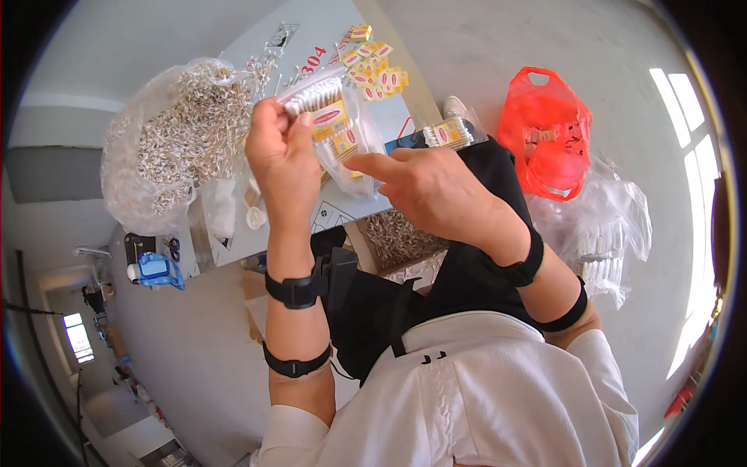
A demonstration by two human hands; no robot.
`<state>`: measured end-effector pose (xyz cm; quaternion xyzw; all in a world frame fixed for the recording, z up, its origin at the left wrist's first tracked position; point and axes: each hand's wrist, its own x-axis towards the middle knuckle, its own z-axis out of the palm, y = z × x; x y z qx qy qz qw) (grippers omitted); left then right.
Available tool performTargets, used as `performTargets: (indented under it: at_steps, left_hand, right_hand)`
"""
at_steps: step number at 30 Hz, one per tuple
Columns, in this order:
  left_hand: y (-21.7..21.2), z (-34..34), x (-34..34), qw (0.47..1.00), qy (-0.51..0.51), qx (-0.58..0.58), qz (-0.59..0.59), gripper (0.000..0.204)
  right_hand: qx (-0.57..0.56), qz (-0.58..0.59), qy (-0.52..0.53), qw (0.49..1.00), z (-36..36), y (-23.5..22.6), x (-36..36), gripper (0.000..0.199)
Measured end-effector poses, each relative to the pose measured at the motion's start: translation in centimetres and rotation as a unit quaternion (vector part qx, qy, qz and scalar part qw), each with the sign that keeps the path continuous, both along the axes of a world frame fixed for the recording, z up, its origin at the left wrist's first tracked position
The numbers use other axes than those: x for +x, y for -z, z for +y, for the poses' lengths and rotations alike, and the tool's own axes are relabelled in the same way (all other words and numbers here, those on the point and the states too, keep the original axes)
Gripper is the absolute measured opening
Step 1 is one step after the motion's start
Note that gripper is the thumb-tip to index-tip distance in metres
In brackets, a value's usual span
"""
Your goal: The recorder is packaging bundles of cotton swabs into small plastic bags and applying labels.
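My left hand (284, 148) grips a clear plastic bag (367, 128) by its upper left end, thumb in front. Inside it lie a row of cotton swabs (315, 97) and yellow-and-white label cards (330, 121). My right hand (440, 191) is at the bag's lower right, its index finger stretched across the front of the bag near a yellow card. The other fingers are curled, and the thumb is mostly hidden. Another clear pack of swabs (449, 134) with a yellow label lies by my right thigh, beyond the right hand.
A large plastic bag of loose swabs (183, 132) fills the table's left side. Several yellow cards (373, 66) are scattered at the far edge. Below the table is a box of swabs (401, 237). A red plastic bag (545, 144) and clear bags (603, 241) lie at right.
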<state>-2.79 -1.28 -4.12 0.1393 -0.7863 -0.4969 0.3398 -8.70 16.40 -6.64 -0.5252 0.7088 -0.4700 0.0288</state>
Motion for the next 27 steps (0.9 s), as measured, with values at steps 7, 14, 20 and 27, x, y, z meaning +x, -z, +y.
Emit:
performTargets:
  at_steps: [7,14,20,27]
  left_hand:
    - [-0.8,0.2,-0.4,0.948,-0.05,-0.239,-0.204,0.016]
    - [0.1,-1.2,-1.2,0.849,0.186,-0.301,-0.392,0.017]
    - [3.1,-2.4,-2.2,0.807,0.234,-0.372,-0.395,0.007]
    - [0.3,-8.2,-0.1,0.987,-0.066,0.023,-0.142,0.007]
  right_hand:
    - [0.068,0.093,-0.001,0.993,-2.4,3.2,-0.9,0.023]
    - [-0.015,0.025,0.011,1.0,-1.8,3.9,0.7,0.018]
    - [-0.07,-0.017,-0.012,0.997,-3.0,2.9,0.9,0.02]
    - [-0.071,-0.026,0.012,0.997,-2.4,2.4,-0.3,0.023]
